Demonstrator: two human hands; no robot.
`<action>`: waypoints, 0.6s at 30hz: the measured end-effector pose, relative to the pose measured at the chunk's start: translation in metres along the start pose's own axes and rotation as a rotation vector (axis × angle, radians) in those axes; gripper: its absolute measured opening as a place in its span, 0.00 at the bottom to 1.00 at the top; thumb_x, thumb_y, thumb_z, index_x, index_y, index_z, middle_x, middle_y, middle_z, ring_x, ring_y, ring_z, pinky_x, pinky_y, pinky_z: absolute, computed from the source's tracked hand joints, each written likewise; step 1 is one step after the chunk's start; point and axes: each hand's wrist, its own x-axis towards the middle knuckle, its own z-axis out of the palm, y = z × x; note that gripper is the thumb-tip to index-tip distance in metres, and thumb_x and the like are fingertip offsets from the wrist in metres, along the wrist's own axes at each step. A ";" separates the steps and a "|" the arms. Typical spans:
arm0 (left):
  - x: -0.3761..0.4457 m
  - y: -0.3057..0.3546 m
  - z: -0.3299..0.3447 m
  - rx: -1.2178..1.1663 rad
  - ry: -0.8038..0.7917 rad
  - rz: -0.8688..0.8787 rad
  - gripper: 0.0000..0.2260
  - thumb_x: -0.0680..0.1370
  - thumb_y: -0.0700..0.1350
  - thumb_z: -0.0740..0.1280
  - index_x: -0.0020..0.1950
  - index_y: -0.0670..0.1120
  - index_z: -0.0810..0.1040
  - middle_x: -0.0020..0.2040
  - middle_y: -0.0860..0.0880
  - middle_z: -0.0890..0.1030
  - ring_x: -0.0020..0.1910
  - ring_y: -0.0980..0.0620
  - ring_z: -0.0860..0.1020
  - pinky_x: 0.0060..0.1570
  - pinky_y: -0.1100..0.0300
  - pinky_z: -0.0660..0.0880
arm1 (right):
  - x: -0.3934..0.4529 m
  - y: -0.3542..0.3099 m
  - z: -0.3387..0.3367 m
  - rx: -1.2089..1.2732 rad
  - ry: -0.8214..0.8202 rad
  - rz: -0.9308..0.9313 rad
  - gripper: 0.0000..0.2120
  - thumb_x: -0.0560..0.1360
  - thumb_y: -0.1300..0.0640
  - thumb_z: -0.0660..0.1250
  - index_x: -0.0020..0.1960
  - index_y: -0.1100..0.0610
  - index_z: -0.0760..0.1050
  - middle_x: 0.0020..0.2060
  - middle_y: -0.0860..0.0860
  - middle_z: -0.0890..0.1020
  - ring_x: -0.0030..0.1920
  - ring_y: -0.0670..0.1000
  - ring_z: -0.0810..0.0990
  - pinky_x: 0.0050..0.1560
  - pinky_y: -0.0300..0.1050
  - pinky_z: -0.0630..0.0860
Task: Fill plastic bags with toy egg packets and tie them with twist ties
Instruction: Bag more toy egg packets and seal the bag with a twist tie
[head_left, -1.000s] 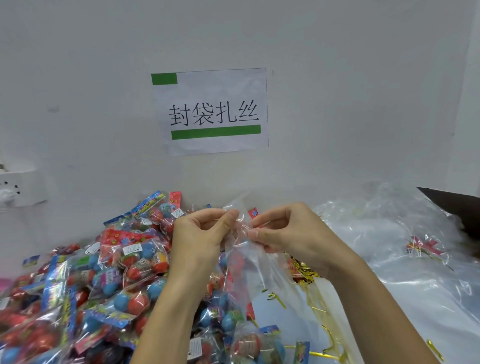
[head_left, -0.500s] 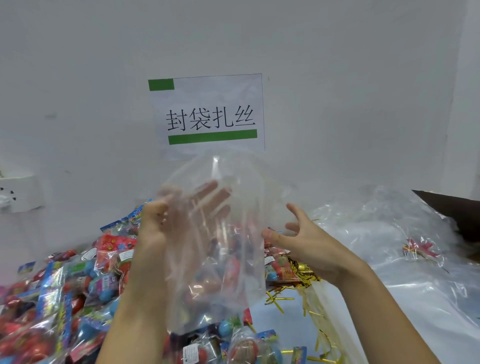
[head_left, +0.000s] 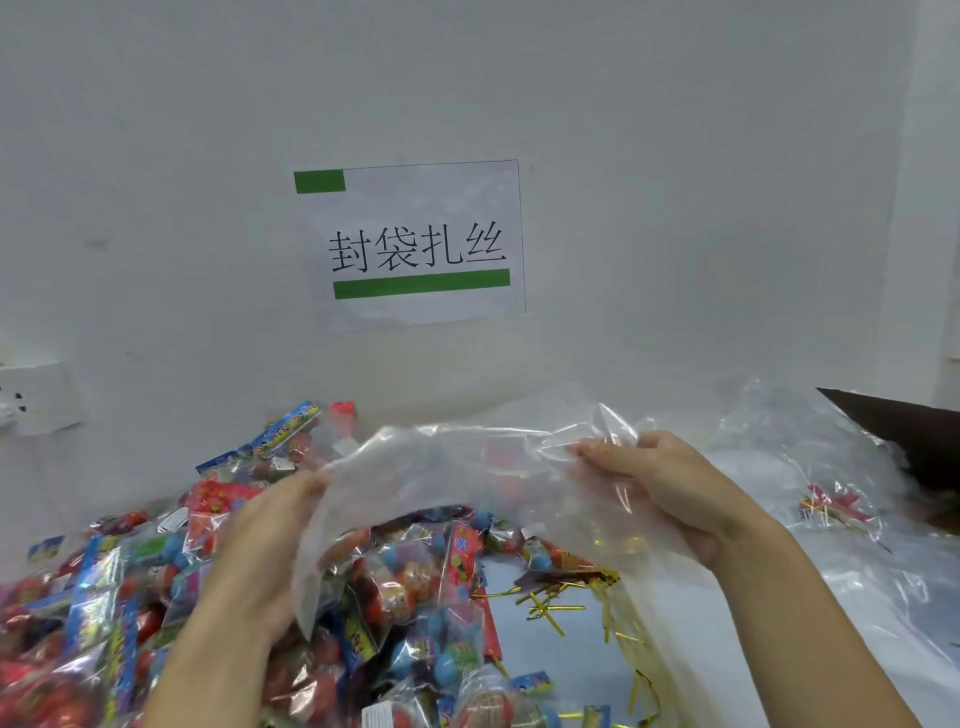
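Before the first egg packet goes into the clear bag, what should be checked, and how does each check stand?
1. Clear bag held by both hands: ok, left hand and right hand grip it.
2. Bag empty: ok, nothing seen inside.
3. Bag mouth open: cannot tell, film is crumpled.
4. Egg packets near: ok, piled under the bag.
5. Twist ties near: ok, gold ones lie on the table.
6. A hand free to pick: not ok, both are occupied.

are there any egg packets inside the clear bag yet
No, the clear plastic bag stretched between the left hand and right hand is empty; the toy egg packets lie beneath it.
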 end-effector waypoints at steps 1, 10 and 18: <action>-0.002 0.002 0.000 0.045 0.005 0.003 0.04 0.78 0.45 0.71 0.48 0.47 0.85 0.44 0.50 0.86 0.41 0.51 0.85 0.40 0.53 0.83 | 0.000 -0.001 -0.004 -0.044 0.037 0.002 0.13 0.76 0.59 0.72 0.52 0.71 0.81 0.45 0.63 0.86 0.40 0.56 0.82 0.34 0.43 0.80; -0.015 0.007 0.027 0.179 0.023 0.127 0.09 0.78 0.46 0.72 0.42 0.42 0.84 0.29 0.43 0.81 0.21 0.53 0.72 0.22 0.62 0.69 | -0.012 -0.015 -0.031 -0.156 0.102 0.070 0.06 0.75 0.63 0.71 0.47 0.66 0.83 0.45 0.62 0.86 0.39 0.53 0.84 0.39 0.40 0.77; -0.025 0.010 0.040 0.183 0.056 0.176 0.08 0.78 0.49 0.71 0.47 0.44 0.82 0.29 0.48 0.81 0.25 0.54 0.78 0.25 0.62 0.75 | -0.018 -0.024 -0.040 -0.142 0.257 0.026 0.04 0.76 0.61 0.73 0.45 0.63 0.83 0.34 0.54 0.85 0.32 0.47 0.85 0.28 0.32 0.76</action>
